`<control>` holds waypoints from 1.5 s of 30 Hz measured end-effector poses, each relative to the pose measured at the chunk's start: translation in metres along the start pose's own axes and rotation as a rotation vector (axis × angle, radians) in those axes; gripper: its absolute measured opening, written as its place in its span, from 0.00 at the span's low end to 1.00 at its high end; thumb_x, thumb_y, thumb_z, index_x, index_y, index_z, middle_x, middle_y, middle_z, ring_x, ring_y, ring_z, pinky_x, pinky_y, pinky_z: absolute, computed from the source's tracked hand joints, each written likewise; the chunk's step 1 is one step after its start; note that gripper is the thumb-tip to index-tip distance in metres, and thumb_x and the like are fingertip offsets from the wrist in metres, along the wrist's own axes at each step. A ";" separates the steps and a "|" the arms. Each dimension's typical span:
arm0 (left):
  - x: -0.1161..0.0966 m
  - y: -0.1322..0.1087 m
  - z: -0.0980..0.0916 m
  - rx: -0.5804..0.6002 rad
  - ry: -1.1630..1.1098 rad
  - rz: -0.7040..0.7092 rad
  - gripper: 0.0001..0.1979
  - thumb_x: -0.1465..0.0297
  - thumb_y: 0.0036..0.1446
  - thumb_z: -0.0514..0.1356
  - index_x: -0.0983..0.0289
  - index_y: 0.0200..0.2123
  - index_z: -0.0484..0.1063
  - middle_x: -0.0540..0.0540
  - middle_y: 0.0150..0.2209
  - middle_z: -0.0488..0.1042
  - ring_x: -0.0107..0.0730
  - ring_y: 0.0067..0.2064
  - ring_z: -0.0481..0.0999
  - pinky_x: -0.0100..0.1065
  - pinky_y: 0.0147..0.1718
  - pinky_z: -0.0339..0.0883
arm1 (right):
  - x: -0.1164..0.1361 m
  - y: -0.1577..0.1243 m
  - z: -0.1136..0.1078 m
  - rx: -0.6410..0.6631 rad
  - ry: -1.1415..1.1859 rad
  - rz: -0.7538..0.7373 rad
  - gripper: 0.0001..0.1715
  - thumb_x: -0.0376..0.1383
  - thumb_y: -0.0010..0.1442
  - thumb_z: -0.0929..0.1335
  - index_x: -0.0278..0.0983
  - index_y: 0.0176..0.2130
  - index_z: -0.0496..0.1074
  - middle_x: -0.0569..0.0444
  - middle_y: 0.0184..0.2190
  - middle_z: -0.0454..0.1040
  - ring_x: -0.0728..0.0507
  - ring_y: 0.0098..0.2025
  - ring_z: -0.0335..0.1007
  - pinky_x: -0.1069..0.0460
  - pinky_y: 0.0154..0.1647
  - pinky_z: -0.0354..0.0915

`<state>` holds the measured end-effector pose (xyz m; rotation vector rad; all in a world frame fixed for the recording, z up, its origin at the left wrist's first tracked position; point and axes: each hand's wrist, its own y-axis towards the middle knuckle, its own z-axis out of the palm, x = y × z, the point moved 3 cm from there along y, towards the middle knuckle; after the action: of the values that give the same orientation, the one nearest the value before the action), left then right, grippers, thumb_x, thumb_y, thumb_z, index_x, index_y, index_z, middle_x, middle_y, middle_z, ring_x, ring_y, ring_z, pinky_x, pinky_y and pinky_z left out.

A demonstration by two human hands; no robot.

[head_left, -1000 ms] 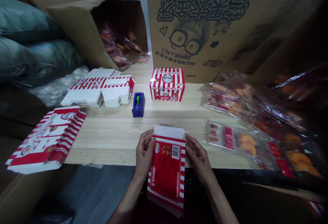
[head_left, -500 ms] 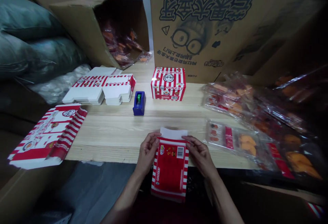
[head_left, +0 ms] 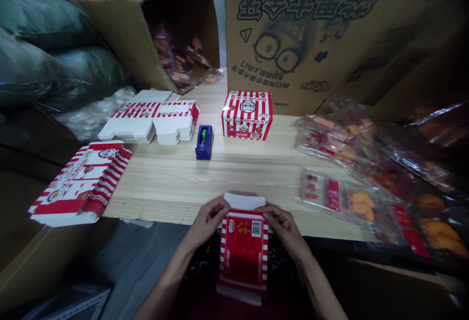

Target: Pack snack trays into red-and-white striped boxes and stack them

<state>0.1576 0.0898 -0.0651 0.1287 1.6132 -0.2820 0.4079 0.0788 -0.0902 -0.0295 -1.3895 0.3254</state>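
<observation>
A red box with striped edges and a barcode (head_left: pixel 244 249) is held between my hands in front of the table's near edge. Its white end flap (head_left: pixel 245 201) stands out at the top, and another pale flap shows at its lower end. My left hand (head_left: pixel 210 220) pinches the upper left corner. At the upper right corner, my right hand (head_left: pixel 284 224) grips the box with thumb and fingers. Beyond them on the table are a blue tape dispenser (head_left: pixel 204 143) with a green core and a closed red-and-white striped box (head_left: pixel 247 116).
Stacked flat cartons (head_left: pixel 146 119) lie at the back left, with more striped cartons (head_left: pixel 78 183) at the left edge. An open cardboard box (head_left: pixel 117 32) holds small packets. Clear bags of orange pieces (head_left: pixel 361 202) cover the right side. A large printed carton (head_left: pixel 293 41) stands behind.
My hands and the box have come slightly lower and closer to my body. The white end flap shows a little more clearly. The whole view has shifted somewhat.
</observation>
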 end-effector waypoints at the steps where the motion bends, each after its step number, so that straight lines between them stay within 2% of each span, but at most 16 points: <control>1: 0.000 -0.001 0.001 -0.003 -0.012 0.005 0.16 0.58 0.67 0.62 0.64 0.34 0.72 0.49 0.31 0.67 0.29 0.33 0.64 0.29 0.34 0.58 | 0.001 0.000 0.001 0.012 0.011 0.007 0.17 0.48 0.63 0.75 0.44 0.48 0.83 0.51 0.46 0.84 0.42 0.47 0.78 0.48 0.51 0.70; 3: 0.004 -0.004 0.006 -0.075 -0.088 0.006 0.17 0.58 0.66 0.63 0.65 0.32 0.71 0.49 0.29 0.67 0.28 0.32 0.64 0.28 0.32 0.58 | 0.000 0.001 0.005 -0.013 0.135 0.050 0.17 0.47 0.59 0.78 0.42 0.46 0.84 0.51 0.42 0.85 0.42 0.44 0.79 0.50 0.48 0.71; 6: 0.011 -0.005 0.019 -0.271 -0.221 0.020 0.15 0.58 0.66 0.63 0.63 0.33 0.69 0.47 0.28 0.67 0.26 0.29 0.64 0.27 0.30 0.58 | -0.007 0.004 0.018 -0.125 0.369 0.108 0.19 0.47 0.54 0.80 0.41 0.42 0.84 0.51 0.36 0.85 0.40 0.41 0.81 0.48 0.45 0.74; 8: 0.011 -0.002 0.028 -0.369 -0.305 0.020 0.12 0.59 0.65 0.64 0.59 0.42 0.68 0.46 0.30 0.71 0.26 0.29 0.68 0.27 0.31 0.62 | -0.011 0.007 0.027 -0.204 0.434 0.094 0.19 0.48 0.52 0.80 0.42 0.41 0.83 0.53 0.37 0.85 0.41 0.42 0.81 0.48 0.46 0.74; 10: 0.009 0.004 0.033 -0.395 -0.411 -0.016 0.20 0.61 0.63 0.67 0.55 0.53 0.64 0.46 0.34 0.75 0.28 0.30 0.73 0.28 0.32 0.66 | -0.010 0.010 0.030 -0.264 0.459 0.056 0.18 0.46 0.52 0.81 0.44 0.41 0.82 0.56 0.41 0.85 0.43 0.45 0.81 0.50 0.49 0.74; 13: 0.002 0.017 0.031 -0.284 -0.586 -0.109 0.30 0.65 0.59 0.69 0.56 0.62 0.64 0.49 0.34 0.79 0.31 0.32 0.78 0.30 0.34 0.70 | -0.001 0.014 0.024 -0.270 0.509 0.042 0.23 0.41 0.51 0.82 0.47 0.46 0.79 0.59 0.47 0.84 0.44 0.47 0.81 0.51 0.51 0.74; 17: -0.001 0.033 0.024 0.029 -0.680 -0.234 0.25 0.72 0.54 0.69 0.66 0.56 0.77 0.60 0.44 0.83 0.39 0.42 0.82 0.35 0.44 0.73 | 0.013 0.021 0.014 0.039 0.489 0.142 0.31 0.41 0.54 0.80 0.46 0.56 0.76 0.53 0.51 0.83 0.41 0.48 0.82 0.47 0.51 0.75; 19: 0.000 0.035 0.018 0.116 -0.635 -0.243 0.22 0.72 0.54 0.68 0.67 0.54 0.80 0.63 0.51 0.82 0.43 0.48 0.82 0.37 0.49 0.73 | 0.017 0.023 0.008 0.117 0.400 0.137 0.27 0.42 0.54 0.80 0.44 0.53 0.79 0.51 0.49 0.84 0.40 0.48 0.82 0.45 0.54 0.74; 23: -0.005 0.030 0.008 0.201 -0.301 -0.075 0.17 0.66 0.64 0.64 0.58 0.56 0.80 0.60 0.62 0.75 0.47 0.63 0.73 0.45 0.63 0.65 | 0.013 0.022 0.001 0.056 0.229 0.048 0.18 0.44 0.55 0.80 0.44 0.45 0.83 0.50 0.50 0.84 0.37 0.54 0.79 0.42 0.61 0.70; 26: -0.008 0.023 0.005 0.210 -0.025 0.057 0.16 0.65 0.68 0.62 0.52 0.57 0.78 0.56 0.65 0.73 0.46 0.68 0.68 0.51 0.68 0.58 | 0.009 0.019 -0.001 -0.013 0.053 -0.088 0.13 0.46 0.61 0.76 0.45 0.44 0.84 0.49 0.50 0.84 0.36 0.60 0.76 0.38 0.66 0.65; 29: -0.007 0.019 0.005 0.161 0.061 0.124 0.14 0.65 0.70 0.59 0.51 0.55 0.80 0.55 0.60 0.77 0.45 0.63 0.74 0.51 0.65 0.63 | 0.010 0.016 -0.005 -0.057 -0.082 -0.195 0.11 0.47 0.63 0.74 0.47 0.43 0.85 0.50 0.49 0.84 0.36 0.63 0.73 0.37 0.68 0.63; 31: -0.007 0.019 0.008 0.155 0.071 0.137 0.14 0.65 0.70 0.58 0.51 0.54 0.80 0.55 0.58 0.79 0.44 0.61 0.76 0.49 0.63 0.67 | 0.013 0.016 -0.007 -0.029 -0.122 -0.188 0.11 0.46 0.63 0.74 0.48 0.44 0.84 0.51 0.50 0.84 0.37 0.61 0.75 0.39 0.65 0.67; 34: -0.008 0.023 0.013 0.165 0.069 0.116 0.14 0.65 0.69 0.60 0.53 0.54 0.81 0.55 0.57 0.80 0.44 0.59 0.78 0.45 0.60 0.69 | 0.017 0.020 -0.006 0.027 -0.150 -0.129 0.12 0.46 0.61 0.76 0.46 0.44 0.84 0.50 0.45 0.85 0.38 0.49 0.81 0.43 0.54 0.74; 36: -0.008 0.028 0.015 0.153 0.053 0.099 0.14 0.65 0.68 0.61 0.54 0.54 0.81 0.56 0.56 0.80 0.44 0.59 0.78 0.44 0.60 0.69 | 0.018 0.026 -0.001 0.029 -0.141 -0.119 0.13 0.46 0.60 0.76 0.45 0.44 0.85 0.50 0.43 0.85 0.38 0.46 0.81 0.44 0.51 0.75; 42: -0.007 0.047 0.014 0.113 -0.089 0.079 0.18 0.65 0.66 0.63 0.56 0.58 0.78 0.57 0.59 0.78 0.46 0.61 0.77 0.46 0.62 0.68 | 0.023 0.052 0.014 0.017 -0.019 -0.142 0.16 0.48 0.61 0.75 0.47 0.48 0.83 0.52 0.50 0.84 0.37 0.52 0.80 0.42 0.55 0.74; 45: -0.010 0.049 0.012 0.134 -0.087 0.068 0.17 0.65 0.66 0.63 0.57 0.56 0.79 0.58 0.60 0.77 0.47 0.63 0.74 0.48 0.64 0.66 | 0.028 0.057 0.014 0.031 -0.013 -0.161 0.15 0.48 0.58 0.77 0.46 0.44 0.85 0.52 0.49 0.85 0.36 0.55 0.79 0.40 0.61 0.70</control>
<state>0.1819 0.1353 -0.0611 0.2705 1.5001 -0.3387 0.3868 0.1380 -0.0731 0.1100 -1.3900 0.2133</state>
